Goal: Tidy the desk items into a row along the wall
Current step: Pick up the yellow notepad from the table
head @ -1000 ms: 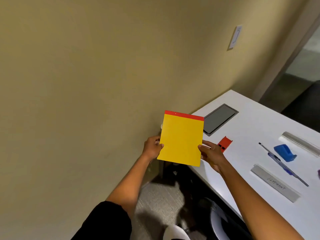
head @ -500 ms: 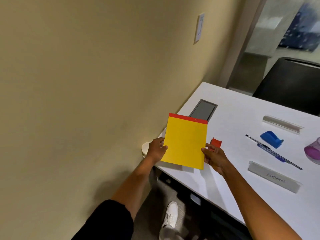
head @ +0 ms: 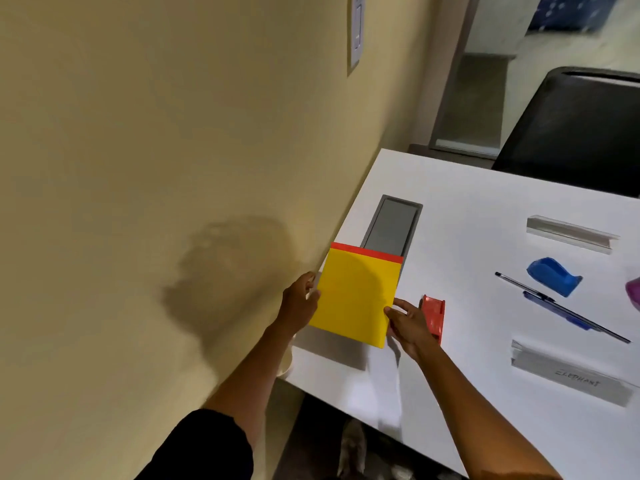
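Observation:
A yellow notepad with a red top strip hangs just above the white desk, close to the beige wall. My left hand grips its left edge and my right hand grips its lower right corner. A small red holder lies on the desk right behind my right hand. Farther right lie a blue tape dispenser, pens, a clear nameplate and a grey nameplate with writing on it.
A grey cable hatch is set into the desk by the wall, partly covered by the notepad. A black chair stands at the desk's far side. A purple object shows at the right edge. A wall switch sits high up.
The notepad, held in both hands, has moved from beyond the desk's near end to over the desk beside the wall, lower and nearer the cable hatch. The view has swung right.

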Demonstrator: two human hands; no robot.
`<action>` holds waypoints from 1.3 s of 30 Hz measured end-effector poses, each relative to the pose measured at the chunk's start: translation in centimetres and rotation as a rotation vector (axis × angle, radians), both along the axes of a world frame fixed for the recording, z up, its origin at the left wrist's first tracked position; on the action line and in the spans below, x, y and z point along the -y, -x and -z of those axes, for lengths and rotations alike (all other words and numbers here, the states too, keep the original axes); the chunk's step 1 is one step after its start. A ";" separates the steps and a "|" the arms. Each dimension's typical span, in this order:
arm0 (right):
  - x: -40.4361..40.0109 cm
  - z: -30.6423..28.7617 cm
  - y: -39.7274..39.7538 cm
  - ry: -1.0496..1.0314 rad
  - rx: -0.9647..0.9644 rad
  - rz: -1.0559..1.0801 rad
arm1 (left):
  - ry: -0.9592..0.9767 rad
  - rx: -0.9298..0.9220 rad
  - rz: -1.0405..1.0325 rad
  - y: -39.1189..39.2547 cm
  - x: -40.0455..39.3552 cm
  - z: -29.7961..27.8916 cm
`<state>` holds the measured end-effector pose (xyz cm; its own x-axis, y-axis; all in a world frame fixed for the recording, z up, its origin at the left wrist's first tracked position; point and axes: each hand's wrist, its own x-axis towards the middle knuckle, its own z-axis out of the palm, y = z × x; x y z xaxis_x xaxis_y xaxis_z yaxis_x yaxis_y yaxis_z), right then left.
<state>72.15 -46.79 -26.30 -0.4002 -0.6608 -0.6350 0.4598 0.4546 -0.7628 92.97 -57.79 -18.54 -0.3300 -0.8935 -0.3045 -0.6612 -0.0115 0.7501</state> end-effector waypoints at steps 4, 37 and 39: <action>1.6 1.2 -1.3 -0.064 -0.018 0.031 | -0.008 0.025 0.057 0.1 0.8 1.1; 6.2 4.7 -5.5 -0.362 -0.457 -0.131 | 0.041 0.126 0.205 -0.9 3.5 4.7; 6.1 4.7 -5.3 -0.345 -0.484 -0.165 | 0.042 0.130 0.208 -0.9 3.6 4.8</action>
<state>77.45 -52.94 -31.02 -0.6066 -0.5272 -0.5951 0.0008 0.7481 -0.6636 93.88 -61.39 -23.31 -0.4684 -0.8233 -0.3205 -0.7372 0.1643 0.6554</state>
